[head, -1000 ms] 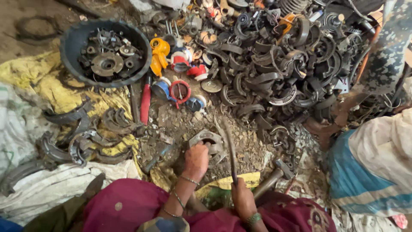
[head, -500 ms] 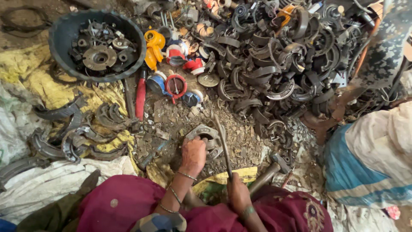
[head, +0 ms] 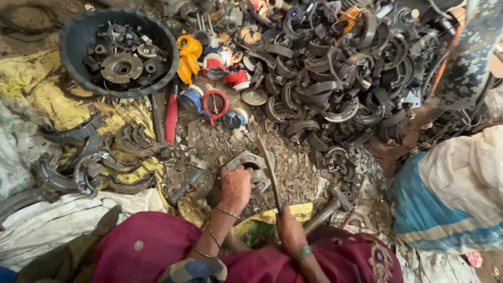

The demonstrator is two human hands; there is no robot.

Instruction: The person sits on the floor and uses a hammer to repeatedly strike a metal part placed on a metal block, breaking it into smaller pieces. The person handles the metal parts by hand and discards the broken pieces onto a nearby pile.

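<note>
Scrap heap [head: 335, 78]: filled the upper right; dark curved metal pieces, tangled, with coloured plastic bits at its near edge.

Neighbour's garment [head: 445, 199]: blue and white, at the right edge; belonged to a second person, hands not in view.

Yellow cloth [head: 47, 99]: spread over the ground at left, under loose curved pieces [head: 89, 167].

Tub [head: 65, 47]: black, round, upper left; held discs and small metal parts.

Red tool [head: 171, 112]: lay on the ground just below the tub, well apart from both hands.

Hammer [head: 327, 209]: lay untouched just right of the right hand, handle toward the lap.

Bar [head: 270, 167]: long, flat, thin; rose from the right fist, tip beside the casting's right edge, contact there too small to tell.

Left hand [head: 236, 186]: fingers curled down tight over the casting, pinning it to the ground.

Right hand [head: 289, 230]: closed in a fist round the bar's lower end.

Casting [head: 249, 160]: grey, ring-shaped; sat on the littered ground at centre, its near rim hidden under the left fingers, far rim exposed, touching or just beside the bar.

Step in hand, as judged: steadying the casting and setting the bar against it. Next move, as judged, called for a firm left-hand hold and a bar tip seated squarely, clear of the fingers.
</note>
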